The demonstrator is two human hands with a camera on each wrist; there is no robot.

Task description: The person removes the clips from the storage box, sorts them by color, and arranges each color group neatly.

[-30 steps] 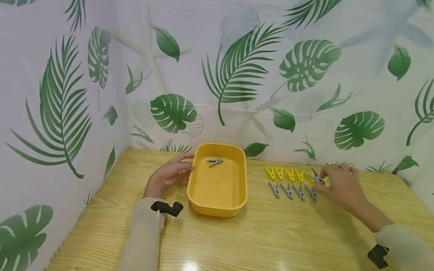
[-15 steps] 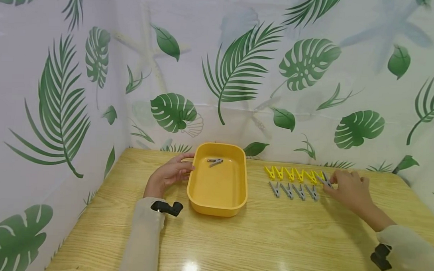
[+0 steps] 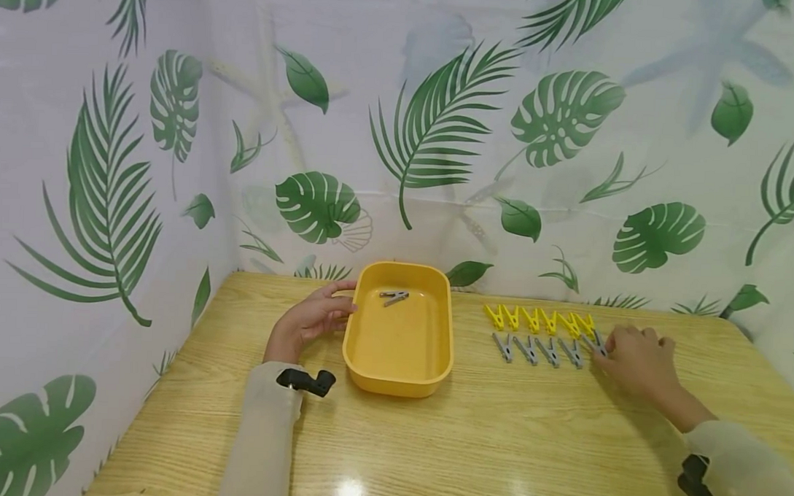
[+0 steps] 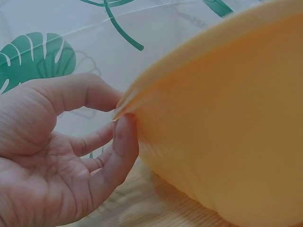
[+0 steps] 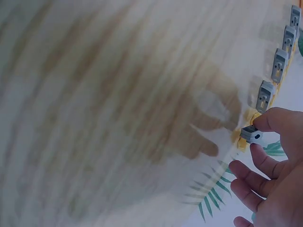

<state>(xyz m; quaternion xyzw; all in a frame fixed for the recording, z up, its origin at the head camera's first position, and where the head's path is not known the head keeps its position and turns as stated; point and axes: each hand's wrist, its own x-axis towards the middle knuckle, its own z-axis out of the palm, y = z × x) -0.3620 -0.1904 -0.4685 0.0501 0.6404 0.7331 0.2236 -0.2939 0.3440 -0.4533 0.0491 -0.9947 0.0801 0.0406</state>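
My left hand (image 3: 312, 318) pinches the rim of a yellow plastic tub (image 3: 395, 386) at its left side, thumb and a finger meeting at the edge in the left wrist view. Inside, toward the far end, lies a grey clothespin (image 3: 394, 298). At the right, my right hand (image 3: 639, 362) holds another grey clothespin (image 5: 251, 135) between thumb and index finger, close over the table at the right end of a row of grey clothespins (image 3: 527, 349). Behind that row stands a row of yellow clothespins (image 3: 533, 321), its right end just beyond the held one.
The wooden table (image 3: 429, 453) ends at the back against a white sheet (image 3: 437, 227) printed with green leaves. The sheet also borders the left side. A black wrist mount (image 3: 305, 380) sits on the left sleeve.
My right hand has brought the grey clothespin right, then toward me, from over the yellow row to the end of the grey row. The left hand and tub have stayed put.
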